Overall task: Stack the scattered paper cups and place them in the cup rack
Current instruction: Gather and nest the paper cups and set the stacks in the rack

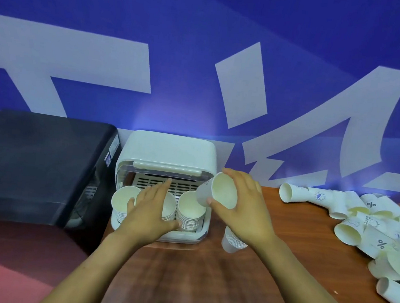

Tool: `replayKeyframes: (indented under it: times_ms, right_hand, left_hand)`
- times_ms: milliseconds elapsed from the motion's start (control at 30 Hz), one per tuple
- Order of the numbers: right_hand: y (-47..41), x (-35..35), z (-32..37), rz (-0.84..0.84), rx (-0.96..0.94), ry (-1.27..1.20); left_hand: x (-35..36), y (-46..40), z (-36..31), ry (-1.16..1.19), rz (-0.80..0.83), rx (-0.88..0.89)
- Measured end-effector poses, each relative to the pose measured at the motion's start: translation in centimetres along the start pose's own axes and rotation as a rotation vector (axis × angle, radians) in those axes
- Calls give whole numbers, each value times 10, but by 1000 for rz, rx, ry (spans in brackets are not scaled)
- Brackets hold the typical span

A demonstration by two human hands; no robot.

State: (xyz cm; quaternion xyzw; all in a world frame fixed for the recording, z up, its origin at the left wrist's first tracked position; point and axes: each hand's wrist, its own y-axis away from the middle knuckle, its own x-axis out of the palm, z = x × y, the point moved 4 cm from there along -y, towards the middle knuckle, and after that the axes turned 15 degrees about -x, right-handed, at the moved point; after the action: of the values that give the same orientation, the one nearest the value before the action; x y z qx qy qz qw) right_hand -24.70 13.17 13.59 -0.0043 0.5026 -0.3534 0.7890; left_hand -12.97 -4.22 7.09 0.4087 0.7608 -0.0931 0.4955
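Three stacks of white paper cups (191, 211) stand upright, mouths up, side by side in the white plastic cup rack (169, 153). One single white paper cup (218, 194) is tilted sideways above them; loose printed white paper cups (363, 232) lie scattered on the wooden counter (204, 287) at right.

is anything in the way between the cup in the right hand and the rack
Nothing visible blocks it. The right hand holds a paper cup just right of the cup rack, whose front is open. The left hand lies flat over the middle stack; the right stack is uncovered.
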Motion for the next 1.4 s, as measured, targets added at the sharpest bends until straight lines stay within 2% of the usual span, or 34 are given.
replayKeyframes:
  times_ms: [167,433,600,800,967,1133,1200,1267,1400]
  right_hand:
    - [-8,24,15,76,-54,50]
    - [-9,46,11,156,3,64]
    - [-3,61,7,305,49,83]
    - [5,67,-5,397,105,52]
    - [5,60,-6,314,84,46]
    - [28,54,-13,158,201,-164]
    - [38,57,-16,145,233,-170]
    - [40,62,-19,151,263,-186]
    - [26,81,-25,182,321,-216]
  left_hand:
    - [-15,4,16,63,-35,-11]
    - [-18,12,28,61,-54,-35]
    - [-15,16,32,57,-40,-47]
    - [-18,15,35,54,-39,-47]
    - [-23,22,29,95,-92,10]
    - [-16,45,26,250,-101,137]
    - [-11,47,24,183,-135,173]
    - [-8,38,22,20,-180,207]
    - [1,-3,20,-271,-118,84]
